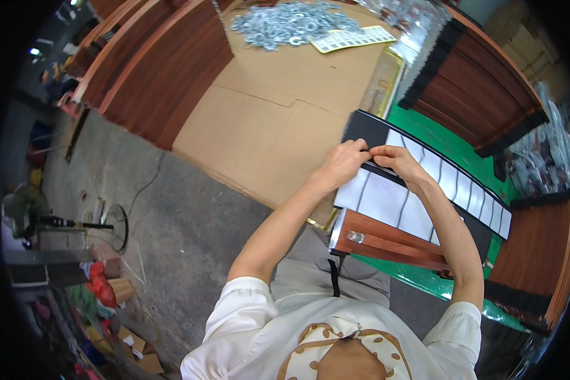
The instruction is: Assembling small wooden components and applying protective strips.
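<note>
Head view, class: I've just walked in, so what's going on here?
A person's left hand and right hand meet, fingertips close together, over black-and-white panels with dark cross-lines. Anything pinched between the fingers is too small to make out. Beyond, loose metal pieces lie heaped on brown cardboard, and wood-grain boards stand to the left.

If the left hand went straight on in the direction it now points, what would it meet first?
Most likely the right hand, whose fingertips lie just ahead of the left hand; depth is unclear, so they may already touch.
</note>
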`<act>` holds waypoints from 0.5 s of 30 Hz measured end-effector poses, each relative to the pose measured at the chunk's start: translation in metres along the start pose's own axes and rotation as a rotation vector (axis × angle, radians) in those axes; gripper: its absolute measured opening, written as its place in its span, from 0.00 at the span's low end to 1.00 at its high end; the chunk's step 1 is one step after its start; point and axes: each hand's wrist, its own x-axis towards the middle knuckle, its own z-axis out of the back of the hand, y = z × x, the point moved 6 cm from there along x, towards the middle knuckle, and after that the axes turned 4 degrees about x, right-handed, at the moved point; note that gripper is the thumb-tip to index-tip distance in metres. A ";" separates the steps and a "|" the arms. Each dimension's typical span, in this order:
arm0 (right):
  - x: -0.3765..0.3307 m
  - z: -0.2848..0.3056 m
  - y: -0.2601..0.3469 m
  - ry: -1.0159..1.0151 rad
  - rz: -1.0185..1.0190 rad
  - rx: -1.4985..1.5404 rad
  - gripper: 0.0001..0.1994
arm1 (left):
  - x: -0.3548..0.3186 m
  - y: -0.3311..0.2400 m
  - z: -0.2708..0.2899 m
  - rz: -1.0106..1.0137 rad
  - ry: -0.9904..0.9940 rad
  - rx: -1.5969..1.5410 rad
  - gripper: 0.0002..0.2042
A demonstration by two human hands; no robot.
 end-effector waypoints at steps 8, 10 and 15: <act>-0.015 0.016 0.035 -0.202 0.737 -0.999 0.11 | 0.004 0.010 0.002 0.023 -0.030 -0.036 0.12; -0.007 0.007 0.035 -0.134 0.803 -1.047 0.12 | -0.002 0.014 0.007 0.076 -0.056 -0.031 0.12; -0.005 -0.004 0.027 -0.095 1.114 -1.246 0.11 | 0.005 0.017 -0.024 -0.083 -0.126 -0.022 0.09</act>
